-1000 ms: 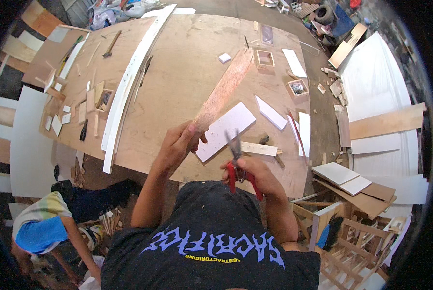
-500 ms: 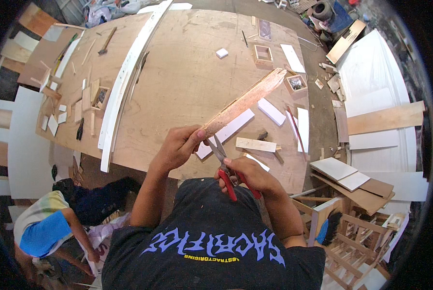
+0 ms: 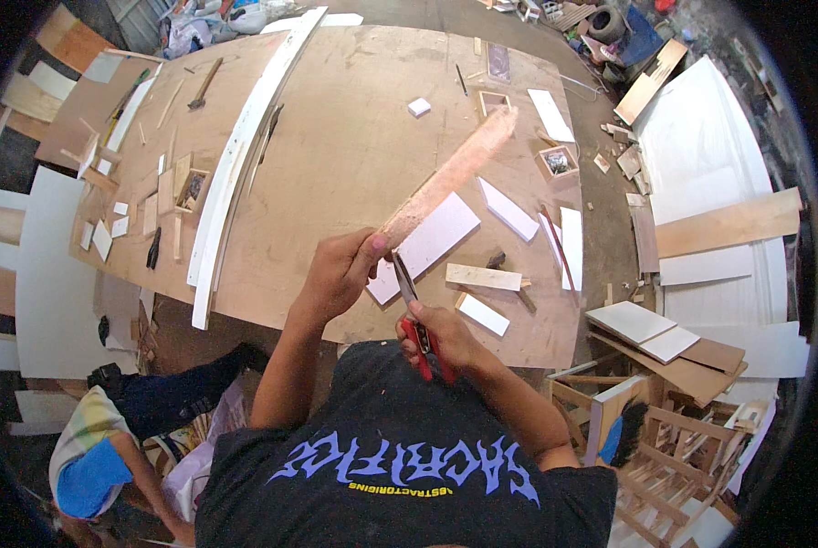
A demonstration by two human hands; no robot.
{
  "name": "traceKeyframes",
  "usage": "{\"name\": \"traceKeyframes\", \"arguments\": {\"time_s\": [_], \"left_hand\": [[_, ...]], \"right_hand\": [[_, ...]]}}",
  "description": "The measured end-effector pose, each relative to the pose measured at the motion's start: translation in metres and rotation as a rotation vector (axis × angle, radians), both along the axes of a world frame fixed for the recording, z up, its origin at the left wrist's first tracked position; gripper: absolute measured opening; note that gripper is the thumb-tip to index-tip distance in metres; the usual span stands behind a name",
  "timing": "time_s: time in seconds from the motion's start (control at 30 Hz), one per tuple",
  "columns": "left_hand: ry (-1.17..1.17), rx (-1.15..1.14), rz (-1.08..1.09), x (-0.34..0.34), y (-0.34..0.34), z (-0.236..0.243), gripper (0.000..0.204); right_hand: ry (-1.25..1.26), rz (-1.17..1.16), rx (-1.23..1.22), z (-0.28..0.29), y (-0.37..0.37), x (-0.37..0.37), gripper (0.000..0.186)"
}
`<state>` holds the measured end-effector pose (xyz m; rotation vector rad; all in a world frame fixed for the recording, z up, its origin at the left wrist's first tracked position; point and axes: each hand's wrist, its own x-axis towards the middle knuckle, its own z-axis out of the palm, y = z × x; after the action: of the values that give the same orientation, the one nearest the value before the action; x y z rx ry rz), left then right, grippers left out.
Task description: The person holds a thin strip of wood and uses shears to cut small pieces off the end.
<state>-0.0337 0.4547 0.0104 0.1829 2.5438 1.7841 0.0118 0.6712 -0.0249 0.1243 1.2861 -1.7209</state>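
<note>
My left hand [image 3: 340,270] grips the near end of a long, pinkish-brown strip [image 3: 450,178] with rough edges, pinched between thumb and fingers. The strip slants up to the right over the worktable. My right hand [image 3: 441,336] is wrapped round the handles of red-handled snips [image 3: 406,285]. Their blades point up at the strip's near end, close beside my left fingers, and look closed; whether they touch the strip I cannot tell. Below the strip, a white board piece [image 3: 432,239] lies on the table.
The plywood worktable [image 3: 354,119] carries a long white batten [image 3: 245,164], a hammer [image 3: 205,84], another hammer [image 3: 509,285] under a wood block [image 3: 484,276], small wooden boxes [image 3: 558,161] and white offcuts [image 3: 508,210]. A person [image 3: 117,438] bends down at lower left. Wooden frames [image 3: 674,457] stand at lower right.
The snips' handles and blades have closed together. The strip has turned, its flat face showing more and its far end shifting left. The person at lower left has shifted slightly.
</note>
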Motion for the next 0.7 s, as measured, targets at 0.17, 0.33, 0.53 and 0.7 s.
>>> {"name": "traceKeyframes", "arguments": {"time_s": [0.17, 0.33, 0.53, 0.7], "left_hand": [[-0.115, 0.111, 0.034, 0.006, -0.001, 0.000, 0.050], [-0.202, 0.327, 0.019, 0.013, 0.001, -0.016, 0.052], [-0.144, 0.284, -0.047, 0.017, 0.003, -0.007, 0.052], [-0.081, 0.081, -0.072, 0.020, -0.001, -0.007, 0.049]], "right_hand": [[0.111, -0.018, -0.065, 0.016, 0.009, 0.004, 0.057], [0.115, 0.107, -0.080, 0.036, 0.019, -0.009, 0.058], [0.040, 0.146, -0.046, 0.044, 0.020, -0.016, 0.057], [0.016, 0.177, 0.032, 0.041, 0.018, -0.011, 0.060]]}}
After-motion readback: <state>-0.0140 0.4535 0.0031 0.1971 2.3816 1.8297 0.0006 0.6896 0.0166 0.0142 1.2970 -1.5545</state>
